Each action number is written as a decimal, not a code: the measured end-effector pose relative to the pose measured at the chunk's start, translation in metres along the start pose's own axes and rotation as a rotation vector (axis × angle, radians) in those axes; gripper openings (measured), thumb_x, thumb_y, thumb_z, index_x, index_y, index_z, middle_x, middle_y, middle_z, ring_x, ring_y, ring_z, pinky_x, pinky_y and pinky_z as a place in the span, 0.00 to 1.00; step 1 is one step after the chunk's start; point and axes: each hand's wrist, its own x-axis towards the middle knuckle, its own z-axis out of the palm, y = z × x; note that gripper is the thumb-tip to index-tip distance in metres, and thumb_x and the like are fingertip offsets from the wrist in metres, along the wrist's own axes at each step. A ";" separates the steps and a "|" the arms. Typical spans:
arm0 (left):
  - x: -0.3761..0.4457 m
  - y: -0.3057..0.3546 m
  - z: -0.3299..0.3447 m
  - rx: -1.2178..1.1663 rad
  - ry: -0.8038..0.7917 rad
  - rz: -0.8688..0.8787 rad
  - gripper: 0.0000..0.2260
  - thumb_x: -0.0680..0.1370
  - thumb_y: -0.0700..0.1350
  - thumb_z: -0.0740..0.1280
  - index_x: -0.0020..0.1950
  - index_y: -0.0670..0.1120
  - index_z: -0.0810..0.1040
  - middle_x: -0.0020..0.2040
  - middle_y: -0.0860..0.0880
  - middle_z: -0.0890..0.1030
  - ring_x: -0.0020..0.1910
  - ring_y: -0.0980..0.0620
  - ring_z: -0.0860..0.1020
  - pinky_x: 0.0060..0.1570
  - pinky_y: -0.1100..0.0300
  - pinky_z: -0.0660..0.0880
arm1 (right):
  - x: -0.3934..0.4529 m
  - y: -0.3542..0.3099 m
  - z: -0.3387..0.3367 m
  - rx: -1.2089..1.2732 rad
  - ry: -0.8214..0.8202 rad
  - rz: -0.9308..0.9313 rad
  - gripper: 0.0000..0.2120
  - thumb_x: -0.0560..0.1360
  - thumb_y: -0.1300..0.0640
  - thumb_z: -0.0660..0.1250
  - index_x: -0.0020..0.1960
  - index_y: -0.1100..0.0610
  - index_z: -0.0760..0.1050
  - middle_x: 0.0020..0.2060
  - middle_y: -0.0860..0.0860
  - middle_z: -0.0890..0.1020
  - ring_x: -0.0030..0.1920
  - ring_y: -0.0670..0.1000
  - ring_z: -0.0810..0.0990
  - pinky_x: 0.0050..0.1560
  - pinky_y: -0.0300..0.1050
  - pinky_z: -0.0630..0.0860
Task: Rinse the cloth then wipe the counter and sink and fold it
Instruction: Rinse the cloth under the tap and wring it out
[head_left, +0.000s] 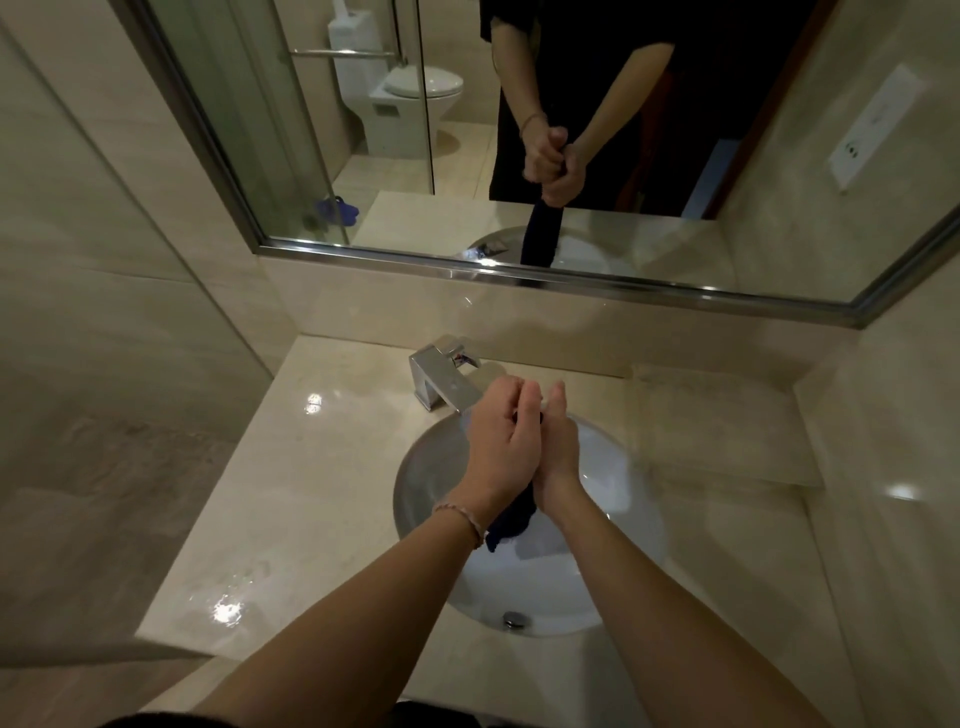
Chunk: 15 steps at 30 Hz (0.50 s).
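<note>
A dark blue cloth (511, 522) is bunched into a roll between both my hands over the white sink basin (613, 519). My left hand (498, 441), with a bracelet on its wrist, grips the cloth's upper part. My right hand (558, 449) grips it right beside the left. The cloth's lower end hangs out below my wrists above the bowl. The mirror (467, 130) shows both fists stacked round the hanging cloth. The beige counter (311, 493) surrounds the sink.
A square chrome faucet (441, 379) stands just behind my hands. A wet patch (228, 608) glints on the counter at the front left. The drain (514, 619) sits at the basin's near side. Tiled walls close in left and right.
</note>
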 end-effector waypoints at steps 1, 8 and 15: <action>-0.002 -0.003 -0.004 -0.005 0.006 -0.027 0.12 0.84 0.50 0.58 0.47 0.47 0.77 0.43 0.52 0.78 0.43 0.56 0.78 0.46 0.57 0.75 | 0.001 -0.002 -0.002 0.031 0.037 0.025 0.34 0.81 0.34 0.51 0.38 0.61 0.77 0.32 0.56 0.81 0.35 0.54 0.80 0.40 0.48 0.77; -0.020 -0.074 -0.011 -0.196 -0.037 -0.834 0.30 0.77 0.74 0.56 0.53 0.48 0.76 0.54 0.49 0.79 0.52 0.51 0.77 0.57 0.52 0.73 | 0.002 -0.017 -0.005 0.454 0.086 0.197 0.36 0.65 0.26 0.63 0.57 0.55 0.70 0.37 0.56 0.76 0.27 0.55 0.74 0.32 0.44 0.74; -0.020 -0.068 0.000 -1.169 -0.096 -1.270 0.39 0.74 0.72 0.64 0.71 0.43 0.76 0.64 0.42 0.80 0.67 0.40 0.77 0.62 0.40 0.76 | -0.027 -0.026 -0.011 0.552 -0.096 0.139 0.30 0.76 0.33 0.60 0.33 0.59 0.68 0.27 0.55 0.69 0.25 0.54 0.67 0.33 0.45 0.70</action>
